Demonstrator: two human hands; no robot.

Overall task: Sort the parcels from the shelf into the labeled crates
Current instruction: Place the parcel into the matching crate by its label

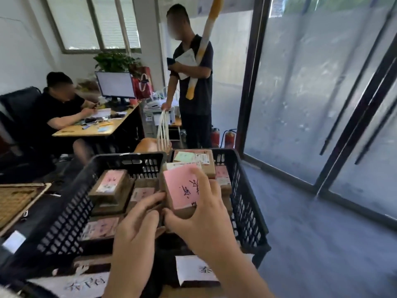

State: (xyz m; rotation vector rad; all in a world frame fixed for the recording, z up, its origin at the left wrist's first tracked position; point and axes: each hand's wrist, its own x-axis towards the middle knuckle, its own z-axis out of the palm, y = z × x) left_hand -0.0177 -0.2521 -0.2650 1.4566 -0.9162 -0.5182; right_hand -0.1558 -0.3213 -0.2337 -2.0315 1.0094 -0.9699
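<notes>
Two black plastic crates stand side by side in front of me, the left crate (pixel 64 211) and the right crate (pixel 247 211), each with a white handwritten label on its near wall. Both hold several brown cardboard parcels with pink labels. My right hand (pixel 204 220) grips a brown parcel with a large pink handwritten label (pixel 182 188), held over the divide between the crates. My left hand (pixel 139 220) touches the same parcel's lower left edge with its fingertips. Another parcel (pixel 109 186) sits on top of the pile in the left crate.
A person stands beyond the crates (pixel 193 82) holding a long wrapped pole, papers and white straps. Another person sits at a wooden desk (pixel 103 127) with a monitor at the left. Glass doors (pixel 322 93) fill the right side. Two fire extinguishers (pixel 223 138) stand by the door frame.
</notes>
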